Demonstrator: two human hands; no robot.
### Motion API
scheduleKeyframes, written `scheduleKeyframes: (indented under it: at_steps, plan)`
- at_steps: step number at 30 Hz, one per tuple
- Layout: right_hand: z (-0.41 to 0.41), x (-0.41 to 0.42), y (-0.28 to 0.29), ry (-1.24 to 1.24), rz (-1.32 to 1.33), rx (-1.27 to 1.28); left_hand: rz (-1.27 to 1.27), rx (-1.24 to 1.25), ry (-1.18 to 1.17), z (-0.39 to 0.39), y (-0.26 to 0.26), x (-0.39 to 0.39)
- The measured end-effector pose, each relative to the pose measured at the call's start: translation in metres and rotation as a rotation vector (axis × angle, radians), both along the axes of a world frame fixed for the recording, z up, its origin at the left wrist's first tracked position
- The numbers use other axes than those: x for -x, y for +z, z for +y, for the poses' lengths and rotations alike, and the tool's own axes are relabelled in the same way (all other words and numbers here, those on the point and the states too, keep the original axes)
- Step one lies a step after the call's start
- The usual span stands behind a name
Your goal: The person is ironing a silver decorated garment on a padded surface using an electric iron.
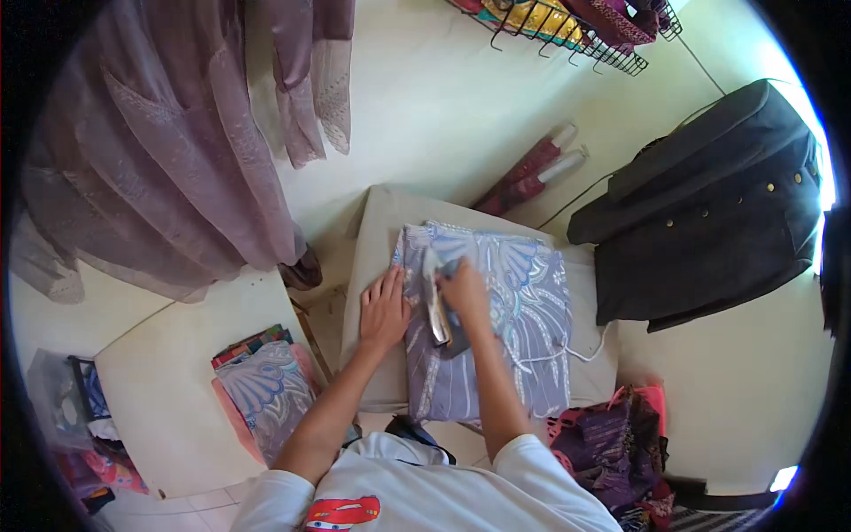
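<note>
A folded grey-lilac patterned cloth with blue and white motifs lies on an ironing surface with a beige cover. My right hand grips the handle of an electric iron, which is tilted up on its side over the left part of the cloth. Its white cord trails across the cloth to the right. Flat along the cloth's left edge rests my left hand, fingers slightly spread, holding nothing.
Left, a pale table bears a stack of folded cloths. A mauve garment hangs above it. A dark buttoned jacket hangs at right. Below it, a pink basket holds crumpled clothes. A wire rack hangs overhead.
</note>
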State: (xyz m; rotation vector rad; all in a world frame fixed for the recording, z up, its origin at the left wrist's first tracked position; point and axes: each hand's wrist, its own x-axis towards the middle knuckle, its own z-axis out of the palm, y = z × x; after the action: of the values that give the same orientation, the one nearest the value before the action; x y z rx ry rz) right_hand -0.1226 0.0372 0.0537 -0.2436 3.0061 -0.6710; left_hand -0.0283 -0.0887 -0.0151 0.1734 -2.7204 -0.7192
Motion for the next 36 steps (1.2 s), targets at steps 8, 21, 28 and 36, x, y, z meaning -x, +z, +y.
scheduleKeyframes:
  at_steps: [8,21,28,36]
  plan:
    - [-0.045,0.028,0.005,0.028,0.064,-0.01,-0.081,-0.081,0.064,0.004,0.007,0.006]
    - [-0.034,-0.04,0.011,-0.063,0.03,-0.01,0.128,-0.442,0.064,-0.006,0.003,-0.007]
    - [-0.078,0.035,-0.018,0.046,0.182,0.08,0.158,-0.569,-0.005,-0.003,0.011,-0.004]
    - [0.053,-0.06,0.007,0.034,0.024,0.027,0.198,-0.3,-0.018,0.054,0.039,0.016]
